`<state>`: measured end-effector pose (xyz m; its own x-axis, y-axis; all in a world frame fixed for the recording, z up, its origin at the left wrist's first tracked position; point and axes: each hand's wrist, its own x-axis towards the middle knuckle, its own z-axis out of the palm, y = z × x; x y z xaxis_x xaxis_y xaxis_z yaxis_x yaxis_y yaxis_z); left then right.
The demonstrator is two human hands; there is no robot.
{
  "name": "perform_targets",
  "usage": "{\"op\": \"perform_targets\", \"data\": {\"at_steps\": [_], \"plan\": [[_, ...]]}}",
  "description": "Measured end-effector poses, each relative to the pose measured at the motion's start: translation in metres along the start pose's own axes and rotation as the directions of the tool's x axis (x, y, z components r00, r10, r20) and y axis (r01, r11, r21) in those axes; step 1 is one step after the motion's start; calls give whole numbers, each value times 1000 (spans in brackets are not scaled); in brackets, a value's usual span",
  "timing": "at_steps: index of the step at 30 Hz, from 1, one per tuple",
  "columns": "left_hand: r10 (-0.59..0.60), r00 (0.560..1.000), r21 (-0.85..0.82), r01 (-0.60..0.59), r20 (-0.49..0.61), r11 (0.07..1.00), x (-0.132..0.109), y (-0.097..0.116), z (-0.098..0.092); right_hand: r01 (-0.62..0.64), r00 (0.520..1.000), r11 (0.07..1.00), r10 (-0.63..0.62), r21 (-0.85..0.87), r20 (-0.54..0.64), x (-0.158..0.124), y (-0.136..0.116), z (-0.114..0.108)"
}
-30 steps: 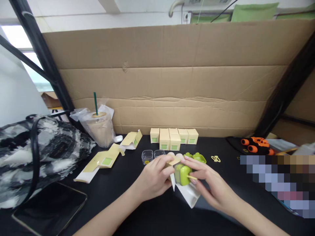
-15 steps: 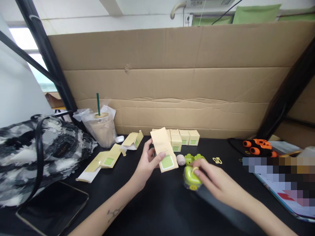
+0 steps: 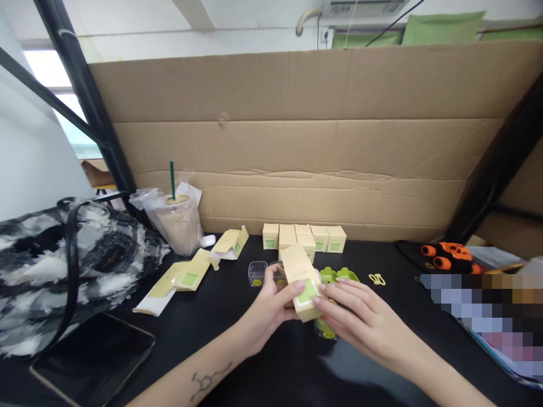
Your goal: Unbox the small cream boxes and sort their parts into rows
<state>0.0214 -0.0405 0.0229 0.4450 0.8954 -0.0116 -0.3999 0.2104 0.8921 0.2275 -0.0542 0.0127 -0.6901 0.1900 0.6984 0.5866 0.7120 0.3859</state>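
At the lower centre of the frame, the left hand point(image 3: 271, 308) grips a small tan carton point(image 3: 302, 281) with a green label, tilted. The right hand point(image 3: 360, 319) pinches its lower end. Under them a green item point(image 3: 326, 329) rests on the black table point(image 3: 237, 362). 5 closed cartons point(image 3: 316, 236) line the cardboard wall behind.

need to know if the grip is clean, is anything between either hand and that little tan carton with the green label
Nothing visible is. The left hand and the right hand both touch the tan carton directly, fingers on its lower end by the green label. The green item sits under the right hand's fingers, below the carton, not between hand and carton.
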Motion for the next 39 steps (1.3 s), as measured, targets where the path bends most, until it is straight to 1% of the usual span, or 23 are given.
{"op": "perform_targets", "data": {"at_steps": [3, 8, 11, 13, 15, 17, 20, 24, 27, 30, 34, 35, 37, 38, 39], "plan": [[-19, 1000, 11, 19, 1, 1000, 0, -4, 2, 36, 999, 998, -37, -42, -30, 3, 0, 0], [-33, 999, 23, 33, 3, 999, -3, -6, 5, 51, 995, 995, -58, -86, -81, 8, -2, -4], [-13, 1000, 17, 14, -23, 1000, -3, -6, 7, 44, 994, 992, -55, -119, -94, 11, -5, -8], [-9, 1000, -8, 8, -30, 1000, -3, -6, 8, 12, 990, 992, -29, -128, -134, 14, -8, -10], [-9, 1000, -48, 8, -25, 999, -3, -5, 9, -3, 985, 995, -14, -99, -169, 16, -11, -11], [-6, 1000, -81, 4, -21, 997, -3, -4, 9, 28, 986, 998, -37, -58, -163, 17, -13, -13], [-14, 999, -91, 10, -45, 996, -3, -3, 10, 121, 981, 992, -124, -33, -147, 17, -13, -14], [-21, 995, -70, 14, -94, 997, -3, -5, 8, 140, 985, 988, -145, -58, -93, 16, -11, -15], [22, 995, 14, -21, -99, 1000, -2, -8, 5, 138, 985, 988, -144, -72, -92, 16, -11, -14], [100, 992, 162, -87, -73, 983, 1, -14, 2, 107, 987, 991, -115, -78, -111, 18, -15, -14], [158, 987, 326, -147, -7, 934, 4, -24, -1, 102, 991, 995, -102, -2, -88, 16, -19, -14], [181, 983, 371, -171, 7, 913, 4, -25, -2, 101, 992, 995, -100, 11, -79, 15, -19, -14], [265, 964, 481, -228, -9, 847, 2, -20, -5, 91, 993, 996, -90, 13, -75, 13, -19, -14], [321, 947, 538, -259, -23, 802, 0, -15, -7, 84, 993, 996, -83, 2, -83, 12, -18, -15], [374, 927, 596, -297, -6, 746, -3, -7, -9, 77, 992, 997, -78, -14, -95, 12, -17, -15]]}}
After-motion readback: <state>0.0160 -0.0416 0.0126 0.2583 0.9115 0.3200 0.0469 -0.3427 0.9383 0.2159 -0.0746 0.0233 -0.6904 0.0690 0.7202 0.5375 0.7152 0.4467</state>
